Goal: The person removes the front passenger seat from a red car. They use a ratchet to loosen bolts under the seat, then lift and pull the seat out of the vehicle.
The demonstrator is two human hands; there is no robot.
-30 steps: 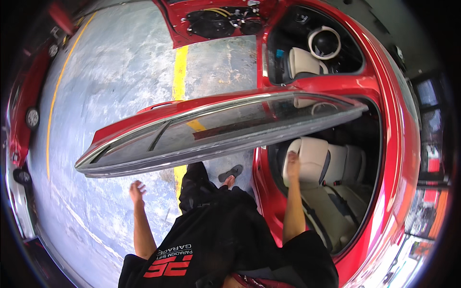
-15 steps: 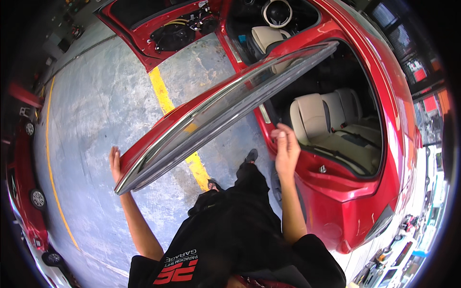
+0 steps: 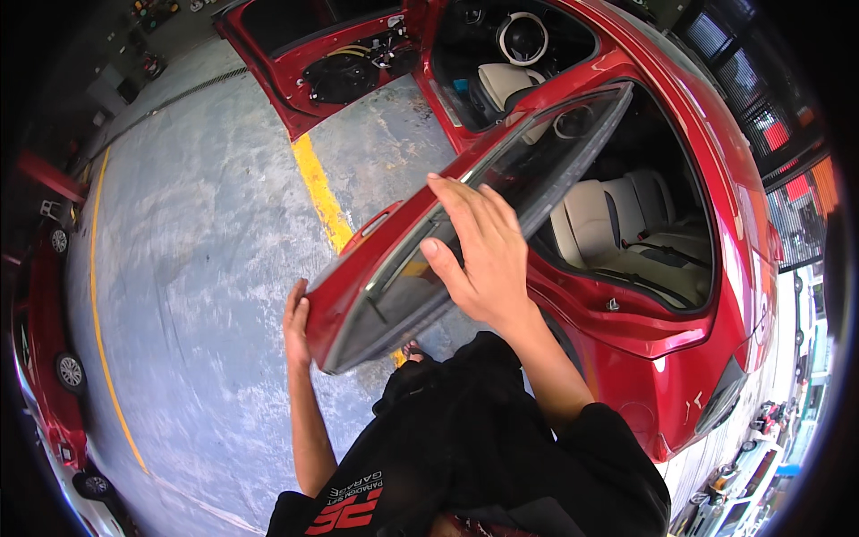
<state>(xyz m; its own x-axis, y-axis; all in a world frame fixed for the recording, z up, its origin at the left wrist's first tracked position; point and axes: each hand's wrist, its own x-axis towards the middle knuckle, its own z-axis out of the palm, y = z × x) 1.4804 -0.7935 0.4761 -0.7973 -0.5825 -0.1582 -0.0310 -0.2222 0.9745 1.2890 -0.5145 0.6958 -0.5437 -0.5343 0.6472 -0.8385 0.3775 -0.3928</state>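
- Rear door (image 3: 394, 268) of the red car (image 3: 680, 295), swung open over the grey floor (image 3: 197, 268).
- Left hand (image 3: 295, 327) grips the door's outer edge.
- Right hand (image 3: 479, 255) lies open, fingers spread, on the window frame.
- Beige back seat (image 3: 617, 224) shows beyond.

View: one camera on my head, the left of a side-by-side pair.
Facing: down over my chest, towards the concrete floor (image 3: 197, 268) and the red car (image 3: 716, 268).
Nearness: my right hand (image 3: 479, 255) and the loose car door (image 3: 465, 224) come up close to the lens; my left hand (image 3: 295, 324) sits lower, at the door's edge.
Bending: the fisheye curves the yellow floor line (image 3: 318, 192) and car body towards a dark rim.
Shared: only one view here, nothing to compare.
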